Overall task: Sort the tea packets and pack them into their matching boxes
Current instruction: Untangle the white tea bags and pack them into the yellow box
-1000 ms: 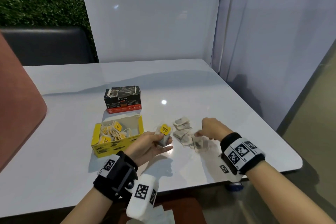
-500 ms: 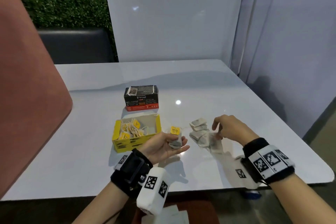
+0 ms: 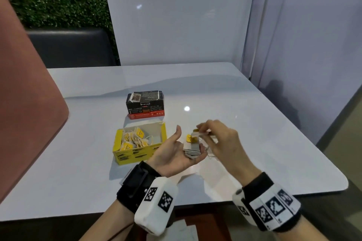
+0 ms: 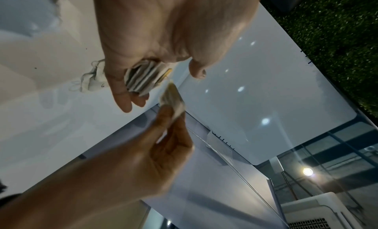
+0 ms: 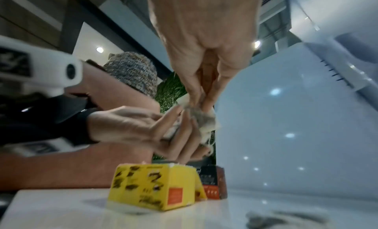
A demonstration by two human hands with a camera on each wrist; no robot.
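Note:
My left hand (image 3: 185, 146) lies palm up beside the open yellow box (image 3: 140, 150), thumb lifted away. A stack of tea packets (image 3: 192, 147) with yellow tags rests on its fingers (image 4: 120, 93). Just above that stack, my right hand (image 3: 199, 133) pinches one tea packet (image 4: 174, 101) between thumb and fingertips (image 5: 192, 93). The yellow box holds several yellow-tagged packets (image 3: 135, 139). Behind it stands the shut black and red box (image 3: 146, 104). A few loose packets (image 4: 92, 80) lie on the table, mostly hidden under my right hand in the head view.
The white table (image 3: 254, 123) ends at a wall panel (image 3: 176, 25) behind and a partition on the right. A reddish chair back (image 3: 29, 103) rises at the left. The near table edge (image 3: 215, 201) runs under my wrists.
My right hand has lifted a packet off the loose pile and carried it left, over the stack in my left hand. The left thumb has come off the stack.

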